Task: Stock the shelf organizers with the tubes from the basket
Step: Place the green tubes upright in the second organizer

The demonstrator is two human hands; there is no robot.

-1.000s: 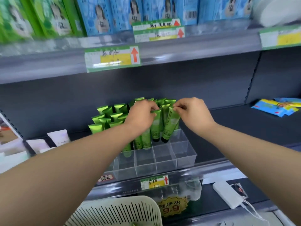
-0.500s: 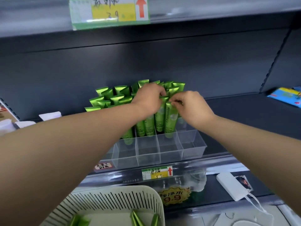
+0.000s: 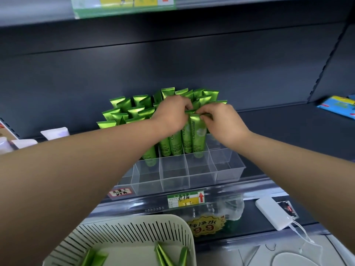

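Chamomile tubes (image 3: 134, 112) stood packed cap-down in the rear cells of the clear organizer (image 3: 226, 166), and a few more lay in the slatted basket (image 3: 134, 227) near the bottom of the view. Both hands met over the nearest filled row. The right hand (image 3: 221, 120) pinched the crimped top of the front tube (image 3: 197, 135) between curled fingers and thumb, and the left hand (image 3: 172, 112) had its fingers curled round the tube tops just beside it.

The step in hand looked like seating and squaring that front tube in its cell – the stocking was well along, though the whole front row of cells stood unfilled. Next would probably come letting go, reaching down to the basket for another tube, and setting it upright in a vacant cell without tipping its neighbours.

The organizer sat at the front of a dark grey shop shelf (image 3: 278, 131) with a price tag (image 3: 185, 199) on its edge – white tubes (image 3: 55, 132) lay to the left, blue packets (image 3: 338, 105) far to the right, and a white power bank (image 3: 272, 214) rested on the level below.
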